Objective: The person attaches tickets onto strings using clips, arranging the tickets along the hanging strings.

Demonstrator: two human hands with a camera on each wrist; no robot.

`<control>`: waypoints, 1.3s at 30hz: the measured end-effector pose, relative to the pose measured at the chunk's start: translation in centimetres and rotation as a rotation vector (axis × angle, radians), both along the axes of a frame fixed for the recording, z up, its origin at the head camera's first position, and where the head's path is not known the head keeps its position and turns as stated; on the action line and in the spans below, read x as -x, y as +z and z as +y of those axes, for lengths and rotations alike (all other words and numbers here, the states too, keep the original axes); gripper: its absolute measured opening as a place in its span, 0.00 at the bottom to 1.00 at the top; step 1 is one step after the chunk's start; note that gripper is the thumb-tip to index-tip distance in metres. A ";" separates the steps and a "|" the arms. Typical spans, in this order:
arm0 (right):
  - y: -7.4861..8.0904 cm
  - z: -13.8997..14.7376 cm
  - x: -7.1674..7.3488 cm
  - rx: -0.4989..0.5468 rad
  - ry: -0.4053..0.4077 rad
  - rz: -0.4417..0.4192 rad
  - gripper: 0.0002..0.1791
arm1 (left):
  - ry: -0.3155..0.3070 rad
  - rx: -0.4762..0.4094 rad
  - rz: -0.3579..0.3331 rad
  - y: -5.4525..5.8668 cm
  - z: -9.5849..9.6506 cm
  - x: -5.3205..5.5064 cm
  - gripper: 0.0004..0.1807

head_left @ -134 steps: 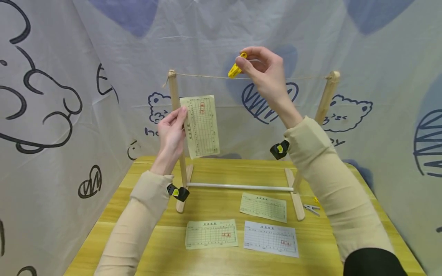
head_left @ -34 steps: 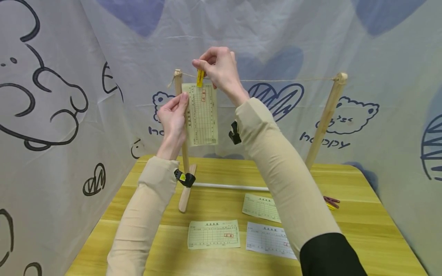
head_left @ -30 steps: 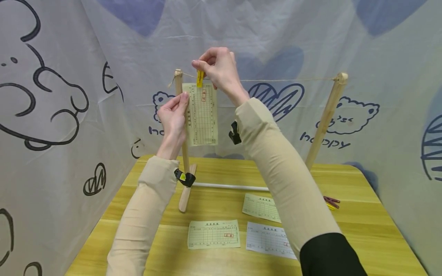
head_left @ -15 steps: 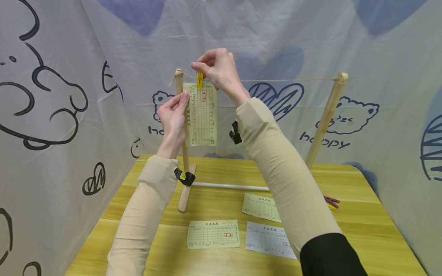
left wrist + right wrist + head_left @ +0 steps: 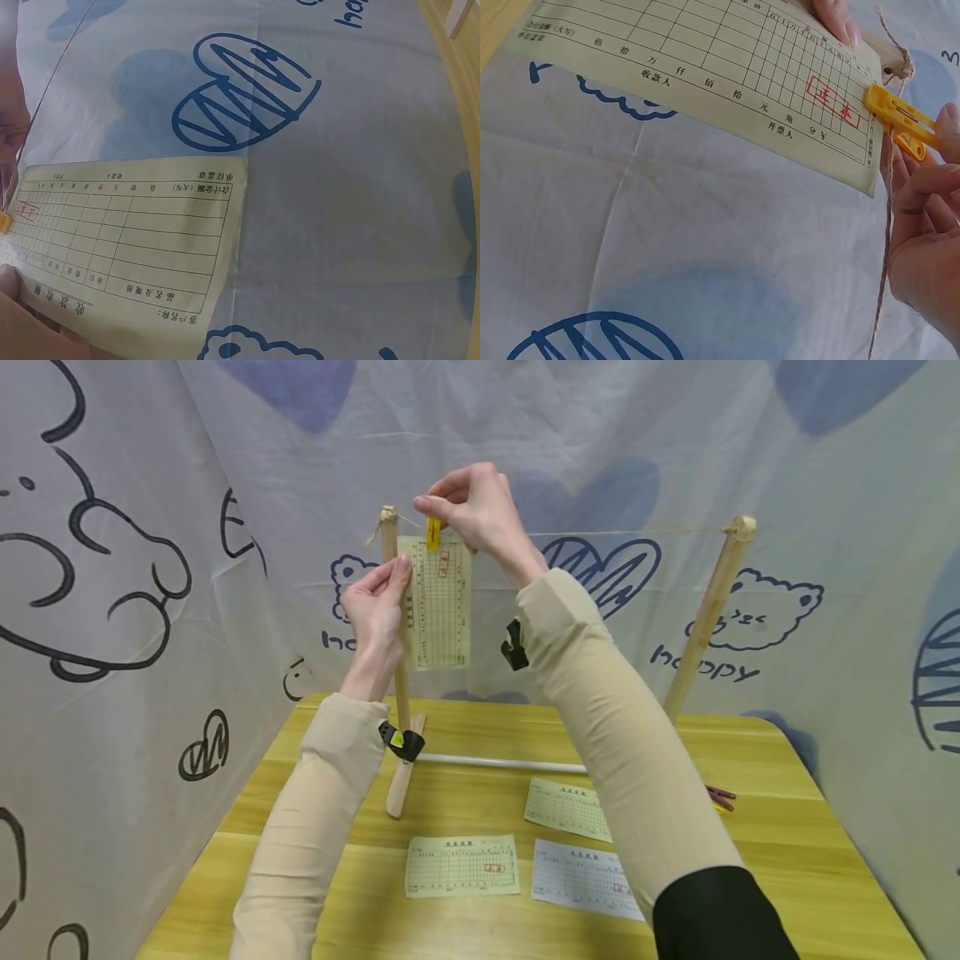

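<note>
A pale green receipt slip (image 5: pixel 441 610) hangs upright by the left post, its top edge at the string (image 5: pixel 622 532). My left hand (image 5: pixel 372 618) pinches the slip's left edge near the top, thumb in front. With thumb and fingers, my right hand (image 5: pixel 480 514) pinches a yellow clothespin (image 5: pixel 433 533) above the slip. In the right wrist view the tip of the clothespin (image 5: pixel 900 109) lies over the slip's end beside a red stamp, and the string (image 5: pixel 888 232) passes by it. How deep the slip sits in the clothespin is unclear.
Two pale green slips (image 5: pixel 462 867) (image 5: pixel 567 807) and a white slip (image 5: pixel 585 878) lie on the wooden table (image 5: pixel 360 910). A dark red clothespin (image 5: pixel 722 797) and something yellow lie at the right, partly behind my right sleeve. A wooden post (image 5: pixel 708 618) holds the string's right end.
Since the oldest frame, my right hand has brought the yellow clothespin left to the slip's top edge, and my left hand has raised the slip to the string. Over the last second both hands barely move.
</note>
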State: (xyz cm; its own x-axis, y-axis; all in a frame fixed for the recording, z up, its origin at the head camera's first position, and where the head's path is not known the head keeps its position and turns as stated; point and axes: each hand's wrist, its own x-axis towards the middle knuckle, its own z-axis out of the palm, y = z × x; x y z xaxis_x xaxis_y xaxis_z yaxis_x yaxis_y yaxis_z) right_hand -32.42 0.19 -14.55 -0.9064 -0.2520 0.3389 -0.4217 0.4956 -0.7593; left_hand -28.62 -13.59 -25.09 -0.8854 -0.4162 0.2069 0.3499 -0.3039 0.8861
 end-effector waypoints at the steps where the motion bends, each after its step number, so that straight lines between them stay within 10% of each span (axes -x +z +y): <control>1: 0.0 0.0 0.0 0.002 0.001 -0.008 0.17 | 0.000 0.004 -0.001 0.0 0.0 0.0 0.17; 21: 0.0 0.6 0.1 0.007 0.031 -0.068 0.26 | 0.069 0.047 0.008 -0.2 0.3 -0.1 0.14; 31: -0.2 1.6 -0.9 0.070 0.011 0.016 0.32 | 0.254 0.323 0.061 -1.5 -0.3 -1.3 0.16; 39: -1.4 3.3 -2.5 0.179 0.024 0.154 0.29 | 0.271 0.406 0.090 -4.0 -1.1 -2.5 0.14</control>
